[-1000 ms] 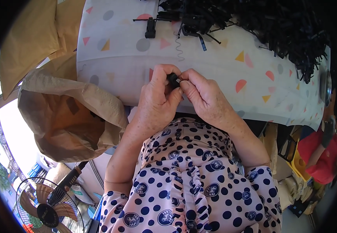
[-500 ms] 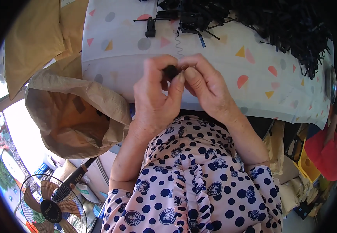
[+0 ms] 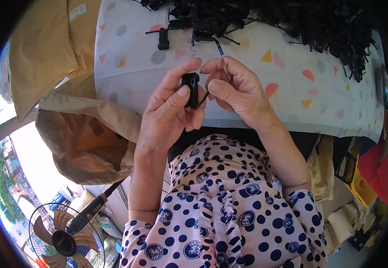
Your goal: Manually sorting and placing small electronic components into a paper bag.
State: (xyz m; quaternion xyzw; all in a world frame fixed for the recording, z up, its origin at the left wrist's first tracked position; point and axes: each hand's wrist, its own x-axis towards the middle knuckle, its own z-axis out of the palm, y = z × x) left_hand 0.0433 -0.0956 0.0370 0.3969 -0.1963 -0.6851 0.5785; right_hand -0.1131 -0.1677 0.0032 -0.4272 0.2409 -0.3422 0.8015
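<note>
My left hand [image 3: 169, 109] grips a small black plastic clip [image 3: 190, 89] upright between thumb and fingers, just above the table's near edge. My right hand [image 3: 238, 91] is close beside it, fingers pinched on a thin metal wire spring [image 3: 225, 68] that points at the clip. The two hands almost touch. On the table beyond them lie one single black clip [image 3: 163, 39] and a loose coiled wire spring [image 3: 195, 52].
A large heap of black plastic parts [image 3: 301, 22] covers the far side of the white tablecloth [image 3: 292, 107] with coloured shapes. An open brown paper bag [image 3: 86, 143] stands at my left, a standing fan [image 3: 64, 241] below it. Yellow and red items [image 3: 373, 178] sit at my right.
The hands have drawn slightly apart and lifted. The black clip is now turned upright and plainly visible in my left hand, with the wire in my right.
</note>
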